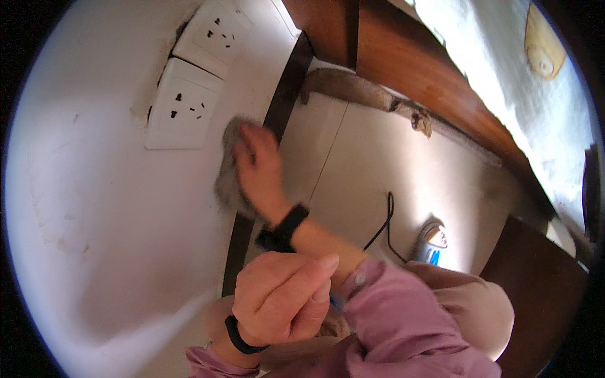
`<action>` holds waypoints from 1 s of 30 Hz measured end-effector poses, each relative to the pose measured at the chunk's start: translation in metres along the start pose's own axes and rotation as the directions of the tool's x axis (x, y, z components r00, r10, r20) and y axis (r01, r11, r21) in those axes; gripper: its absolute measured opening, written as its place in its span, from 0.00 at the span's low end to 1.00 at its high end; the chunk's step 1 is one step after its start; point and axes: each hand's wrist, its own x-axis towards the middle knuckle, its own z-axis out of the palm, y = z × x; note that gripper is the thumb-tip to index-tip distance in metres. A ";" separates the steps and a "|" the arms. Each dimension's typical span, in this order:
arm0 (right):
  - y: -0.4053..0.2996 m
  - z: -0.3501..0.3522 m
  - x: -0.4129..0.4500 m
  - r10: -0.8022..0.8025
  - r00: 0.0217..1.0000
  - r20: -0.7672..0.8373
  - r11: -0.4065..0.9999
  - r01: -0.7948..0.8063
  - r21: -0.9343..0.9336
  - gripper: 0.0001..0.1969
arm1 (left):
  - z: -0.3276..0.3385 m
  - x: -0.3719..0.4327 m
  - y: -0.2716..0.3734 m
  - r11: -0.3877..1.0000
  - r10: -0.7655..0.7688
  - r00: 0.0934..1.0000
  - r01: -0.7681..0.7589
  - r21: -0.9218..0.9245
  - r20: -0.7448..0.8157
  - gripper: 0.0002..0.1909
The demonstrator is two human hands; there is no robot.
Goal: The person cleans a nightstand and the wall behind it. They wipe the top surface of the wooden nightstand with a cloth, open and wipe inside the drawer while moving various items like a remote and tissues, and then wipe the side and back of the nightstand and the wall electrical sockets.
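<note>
A grey cloth (229, 177) is pressed by my right hand (259, 165) against the white wall (142, 212), just above the dark skirting board (287, 87). Both the cloth and the hand are blurred. My left hand (283, 297) is closed near the bottom centre, in front of my right forearm, and nothing shows in its fingers. Two white wall sockets (182, 106) sit side by side to the left of the cloth, with dark, dirty marks along their outer edge.
On the tiled floor (326, 165) lie a black cable (388, 212) and a slipper-clad foot (432, 243). A brown roll-like object (350, 87) lies along the wooden furniture (416, 52). A pale patterned cover (496, 61) hangs at the right, above a dark wooden panel (534, 279).
</note>
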 end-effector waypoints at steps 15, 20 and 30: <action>0.006 -0.035 0.109 0.036 0.977 -0.210 0.979 -0.077 -0.190 0.15 | -0.003 -0.012 -0.004 0.997 -0.075 0.995 0.075 -0.004 0.058 0.11; 0.009 -0.019 0.065 -0.022 0.992 -0.128 0.969 -0.011 -0.248 0.17 | 0.010 0.000 -0.012 0.998 -0.041 0.997 0.043 -0.042 0.062 0.14; 0.002 -0.017 0.058 -0.023 0.993 -0.118 0.961 -0.011 -0.275 0.17 | 0.017 0.012 -0.004 0.997 -0.001 0.995 0.008 -0.077 0.095 0.10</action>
